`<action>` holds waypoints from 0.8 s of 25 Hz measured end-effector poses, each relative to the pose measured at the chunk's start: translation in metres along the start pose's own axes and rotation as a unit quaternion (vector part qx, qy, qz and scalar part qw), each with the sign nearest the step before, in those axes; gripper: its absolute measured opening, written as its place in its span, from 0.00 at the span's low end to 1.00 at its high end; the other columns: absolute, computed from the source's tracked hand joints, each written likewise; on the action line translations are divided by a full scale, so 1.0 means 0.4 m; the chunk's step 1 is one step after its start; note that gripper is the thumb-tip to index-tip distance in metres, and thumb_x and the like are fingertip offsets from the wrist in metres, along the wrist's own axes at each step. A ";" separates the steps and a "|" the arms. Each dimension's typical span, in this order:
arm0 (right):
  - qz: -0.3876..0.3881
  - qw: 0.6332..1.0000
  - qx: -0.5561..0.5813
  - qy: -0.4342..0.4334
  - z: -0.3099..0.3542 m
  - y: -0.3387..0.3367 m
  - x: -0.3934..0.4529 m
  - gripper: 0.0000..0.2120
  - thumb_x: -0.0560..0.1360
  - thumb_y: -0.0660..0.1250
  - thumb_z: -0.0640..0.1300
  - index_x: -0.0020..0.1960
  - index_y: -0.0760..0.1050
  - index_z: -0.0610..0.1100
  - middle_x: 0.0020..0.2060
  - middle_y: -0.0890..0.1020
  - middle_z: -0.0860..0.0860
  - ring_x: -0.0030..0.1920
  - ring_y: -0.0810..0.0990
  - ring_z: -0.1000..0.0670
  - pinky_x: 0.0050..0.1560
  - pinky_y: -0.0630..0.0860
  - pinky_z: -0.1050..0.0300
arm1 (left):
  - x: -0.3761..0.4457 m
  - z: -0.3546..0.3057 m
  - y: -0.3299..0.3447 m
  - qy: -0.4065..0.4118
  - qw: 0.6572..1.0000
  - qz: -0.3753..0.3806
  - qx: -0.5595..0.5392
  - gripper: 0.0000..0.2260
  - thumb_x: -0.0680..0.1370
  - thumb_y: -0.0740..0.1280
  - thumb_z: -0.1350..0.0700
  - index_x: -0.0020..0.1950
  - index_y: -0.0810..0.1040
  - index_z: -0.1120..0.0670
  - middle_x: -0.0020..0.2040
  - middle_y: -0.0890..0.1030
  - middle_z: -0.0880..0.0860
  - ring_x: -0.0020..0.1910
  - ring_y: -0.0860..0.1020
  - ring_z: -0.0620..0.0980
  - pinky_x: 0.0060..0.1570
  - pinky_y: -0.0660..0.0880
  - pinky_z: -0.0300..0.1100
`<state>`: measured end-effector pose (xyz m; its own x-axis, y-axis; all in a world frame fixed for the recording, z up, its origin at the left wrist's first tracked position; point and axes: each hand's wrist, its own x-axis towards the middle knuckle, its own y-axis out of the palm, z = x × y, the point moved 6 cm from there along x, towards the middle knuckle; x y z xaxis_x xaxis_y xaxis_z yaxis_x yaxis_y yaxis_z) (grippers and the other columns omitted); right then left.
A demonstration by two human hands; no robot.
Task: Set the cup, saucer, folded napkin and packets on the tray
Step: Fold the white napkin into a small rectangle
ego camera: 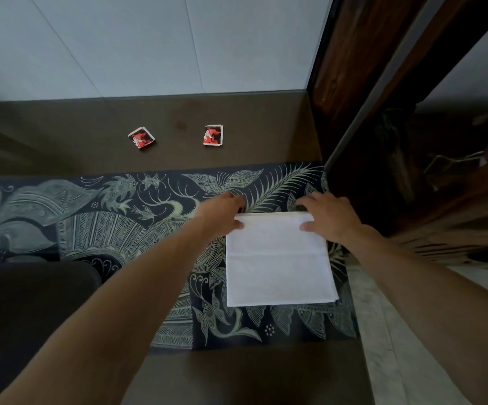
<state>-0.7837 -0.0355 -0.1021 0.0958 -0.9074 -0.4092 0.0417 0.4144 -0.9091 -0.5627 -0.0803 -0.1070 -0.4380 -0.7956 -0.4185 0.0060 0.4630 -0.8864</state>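
A white napkin (279, 258) lies flat on a dark patterned cloth (114, 217), with one fold line across its middle. My left hand (222, 213) pinches its far left corner, thumb on top and fingers curled behind the edge. My right hand (327, 216) pinches the far right corner the same way. Two small red, black and white packets lie farther back on the brown surface: one to the left (141, 137) and one to the right (213, 135). No cup, saucer or tray is in view.
The brown surface (61, 135) ends at a pale wall behind. A dark wooden frame or cabinet (359, 83) stands close on the right. A dark cushion-like shape (26, 311) sits at the lower left. Light floor (406, 340) shows at the lower right.
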 end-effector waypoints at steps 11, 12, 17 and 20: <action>-0.029 0.997 0.065 -0.014 0.012 -0.034 -0.032 0.11 0.75 0.65 0.45 0.57 0.75 0.50 0.55 0.79 0.50 0.53 0.78 0.47 0.52 0.72 0.50 | -0.046 -0.024 -0.030 0.002 0.999 -0.021 -0.031 0.11 0.76 0.68 0.54 0.58 0.75 0.52 0.56 0.77 0.53 0.53 0.77 0.53 0.46 0.76 0.48; -0.056 0.996 0.064 -0.021 0.013 -0.043 -0.053 0.10 0.76 0.65 0.45 0.57 0.75 0.50 0.54 0.80 0.50 0.52 0.78 0.47 0.52 0.72 0.50 | -0.071 -0.026 -0.034 0.009 0.998 -0.050 -0.035 0.10 0.77 0.68 0.54 0.57 0.75 0.52 0.54 0.78 0.51 0.51 0.77 0.52 0.43 0.75 0.46; -0.150 0.983 0.081 -0.062 0.029 -0.049 -0.188 0.10 0.75 0.68 0.44 0.56 0.78 0.47 0.51 0.81 0.50 0.52 0.78 0.48 0.50 0.71 0.51 | -0.213 -0.052 -0.028 0.042 0.983 -0.168 -0.068 0.09 0.77 0.68 0.55 0.56 0.77 0.50 0.52 0.78 0.48 0.48 0.77 0.47 0.39 0.78 0.44; -0.171 0.979 0.090 -0.066 0.035 -0.025 -0.272 0.11 0.74 0.70 0.45 0.57 0.79 0.48 0.50 0.80 0.51 0.52 0.78 0.48 0.49 0.71 0.51 | -0.295 -0.076 0.008 0.049 0.976 -0.199 -0.075 0.09 0.76 0.68 0.55 0.56 0.78 0.50 0.52 0.77 0.47 0.47 0.75 0.45 0.35 0.77 0.41</action>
<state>-0.7806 0.0600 -0.0473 0.1734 -0.9831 -0.0584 0.2676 0.1041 -0.9579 -0.5383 0.0268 -0.0544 -0.4632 -0.8861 -0.0188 -0.3108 0.1822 -0.9328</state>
